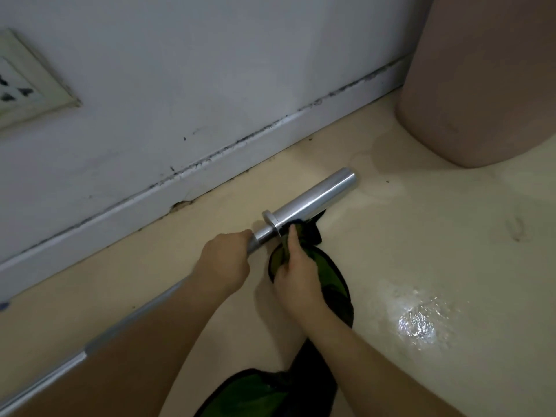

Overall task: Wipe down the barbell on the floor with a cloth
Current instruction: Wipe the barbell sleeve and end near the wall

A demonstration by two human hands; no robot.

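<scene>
Closest to the camera are two bare forearms, with a fold of the long dark green cloth with a black edge [313, 278] lying under the right one.

Starting on the left, the long shiny silver metal barbell [313, 197] lies on the pale cream floor [421, 236], running from the bottom left corner up past both hands. The left hand [224, 260] is closed tight around the thin part of the bar, just before the round collar. Right beside it, the right hand [296, 273] is closed on a bunch of the cloth and presses it against the bar just past the collar, at the start of the thick sleeve.

I think the wiping is going on now, at this end of the bar. The sleeve beyond the right hand looks clean and shiny, but I cannot tell if it has been wiped. The long thin part behind the left hand may still need doing.

The left forearm hides a stretch of the bar. The far end of the bar is cut off at the picture's edge. The cloth is dark and its folds are hard to make out. Past the right hand, a wet shiny patch [418, 323] sits on the floor.
</scene>
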